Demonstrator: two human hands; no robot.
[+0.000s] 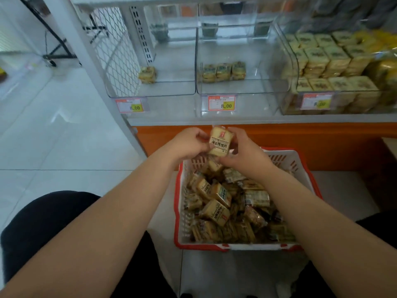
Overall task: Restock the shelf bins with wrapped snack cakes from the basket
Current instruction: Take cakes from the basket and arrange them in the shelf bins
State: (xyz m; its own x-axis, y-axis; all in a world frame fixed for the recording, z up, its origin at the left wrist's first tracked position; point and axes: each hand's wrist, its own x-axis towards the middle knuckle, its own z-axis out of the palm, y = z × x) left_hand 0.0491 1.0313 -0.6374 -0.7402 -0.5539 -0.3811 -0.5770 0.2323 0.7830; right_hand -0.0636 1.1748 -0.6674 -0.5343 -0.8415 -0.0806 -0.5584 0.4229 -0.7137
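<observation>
Head view: I am watching the left hand (189, 145) and right hand (242, 151) both pinching one wrapped cake (220, 145) above the basket (285, 160) at 12 o'clock — label up, presumably squaring it for the nearly empty middle bin (234, 89).

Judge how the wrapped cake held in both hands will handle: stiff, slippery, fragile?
The cake looks light: fingertips of the left hand and right hand alone hold it up. Its glossy wrapper may slip, so a pinch at the edges seems wise. It keeps a blocky shape but is probably soft, so squeezing could crush it.
</observation>
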